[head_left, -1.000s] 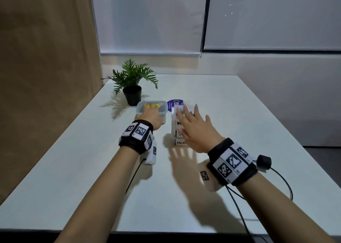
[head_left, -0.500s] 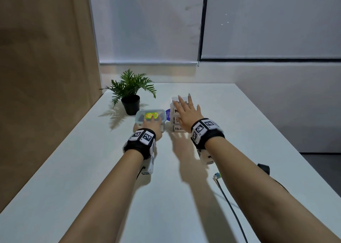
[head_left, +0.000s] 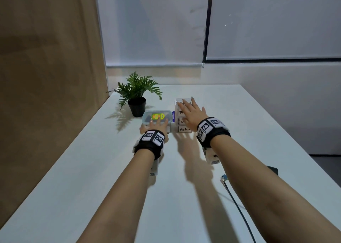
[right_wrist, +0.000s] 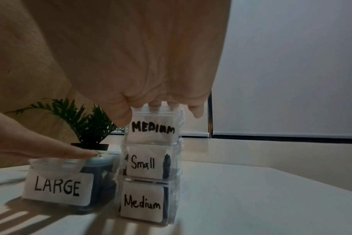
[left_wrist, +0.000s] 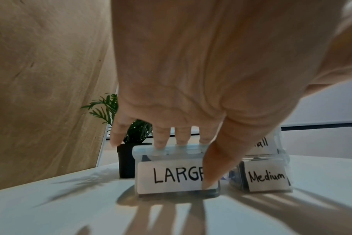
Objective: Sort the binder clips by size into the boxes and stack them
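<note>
LARGE box (left_wrist: 171,176), rigid lidded plastic with dark contents, sits on the worktop (head_left: 249,132) just beside the stack (right_wrist: 149,167) of three smaller boxes. It is probably the heaviest and best taken by its side walls. The left grip (head_left: 156,127) lies spread on its lid, thumb down the label. The right grip (head_left: 191,111) rests flat atop the stack, which looks light, slick and tippy.

- We see the LARGE box (right_wrist: 57,187), a low clear tub with its lid on and a white handwritten label, standing upright on the bench (right_wrist: 251,198).
- Just to its right, three smaller clear boxes stand stacked upright. The bottom box (right_wrist: 142,205) reads "Medium", the middle box (right_wrist: 144,163) "Small" and the top box (right_wrist: 153,128) "MEDIUM".
- We make out dark clips (right_wrist: 168,165) through the middle box's wall.
</note>
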Demonstrator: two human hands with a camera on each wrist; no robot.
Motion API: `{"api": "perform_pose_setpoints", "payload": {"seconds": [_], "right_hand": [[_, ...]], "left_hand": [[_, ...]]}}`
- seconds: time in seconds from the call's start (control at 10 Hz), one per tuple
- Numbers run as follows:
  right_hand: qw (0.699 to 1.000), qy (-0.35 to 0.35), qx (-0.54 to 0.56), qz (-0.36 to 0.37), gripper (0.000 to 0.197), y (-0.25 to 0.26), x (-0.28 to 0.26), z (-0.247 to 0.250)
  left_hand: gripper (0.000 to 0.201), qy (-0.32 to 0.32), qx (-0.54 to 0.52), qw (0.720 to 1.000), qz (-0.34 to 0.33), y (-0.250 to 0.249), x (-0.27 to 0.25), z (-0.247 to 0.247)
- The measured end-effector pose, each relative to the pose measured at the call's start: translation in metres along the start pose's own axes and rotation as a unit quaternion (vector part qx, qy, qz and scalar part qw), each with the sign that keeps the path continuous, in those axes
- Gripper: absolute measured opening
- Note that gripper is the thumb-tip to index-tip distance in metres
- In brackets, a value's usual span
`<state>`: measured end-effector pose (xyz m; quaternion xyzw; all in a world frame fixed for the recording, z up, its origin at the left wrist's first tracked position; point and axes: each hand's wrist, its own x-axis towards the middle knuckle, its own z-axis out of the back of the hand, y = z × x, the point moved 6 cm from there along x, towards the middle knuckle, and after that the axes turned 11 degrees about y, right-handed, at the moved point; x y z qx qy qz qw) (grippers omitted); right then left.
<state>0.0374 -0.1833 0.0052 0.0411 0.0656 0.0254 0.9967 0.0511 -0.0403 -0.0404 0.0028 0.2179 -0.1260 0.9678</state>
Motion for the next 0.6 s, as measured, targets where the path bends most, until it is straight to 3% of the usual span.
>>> {"api": "perform_pose_setpoints", "payload": {"seconds": [0.5,0.6], "right_hand": [[0.998,0.018,0.039,0.044,0.069,-0.003,0.005,0.004],[0.967,0.002,0.249,0.045,0.074,-0.019,-0.01,0.029]], "left_hand": [[0.075,0.024,0.04,0.999,-0.009,0.004,0.02,0.007],[0.072,0.049,0.052,0.997,-0.019,0.005,0.034,0.008]]}}
